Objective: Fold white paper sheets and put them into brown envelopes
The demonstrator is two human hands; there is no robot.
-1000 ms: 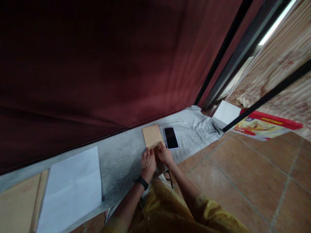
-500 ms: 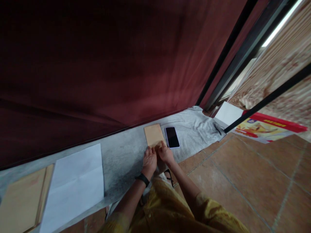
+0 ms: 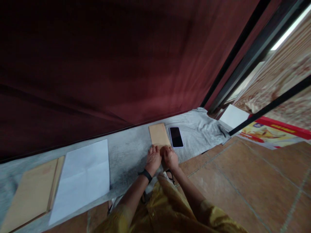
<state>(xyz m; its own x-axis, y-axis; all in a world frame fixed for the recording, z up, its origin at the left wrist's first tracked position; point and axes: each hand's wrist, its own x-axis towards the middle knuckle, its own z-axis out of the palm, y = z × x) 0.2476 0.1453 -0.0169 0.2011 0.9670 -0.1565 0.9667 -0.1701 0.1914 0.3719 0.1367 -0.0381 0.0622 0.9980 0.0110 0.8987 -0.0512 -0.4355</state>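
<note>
A brown paper envelope (image 3: 159,134) lies on the grey cloth in front of me, its near end under my hands. My left hand (image 3: 153,159), with a black band on the wrist, is closed on the envelope's near left part, fingers bent over the paper. Close beside it, my right hand (image 3: 170,157) is closed on the near right part, knuckles up. Both thumbs are mostly hidden, and the near edge of the paper cannot be made out clearly. A dark-screened phone (image 3: 176,137) lies flat just right of the envelope, apart from my right hand.
To the left, white paper sheets (image 3: 84,178) lie beside a stack of larger brown envelopes (image 3: 34,191) on the grey cloth (image 3: 126,155). A dark red curtain (image 3: 136,81) hangs behind. At right are black metal bars and a red-and-yellow box (image 3: 274,131) on the tiled floor.
My view has shifted slightly, so things sit a little further right. My right hand has drawn back toward the envelope's near end, its fingers now curled beside my left hand.
</note>
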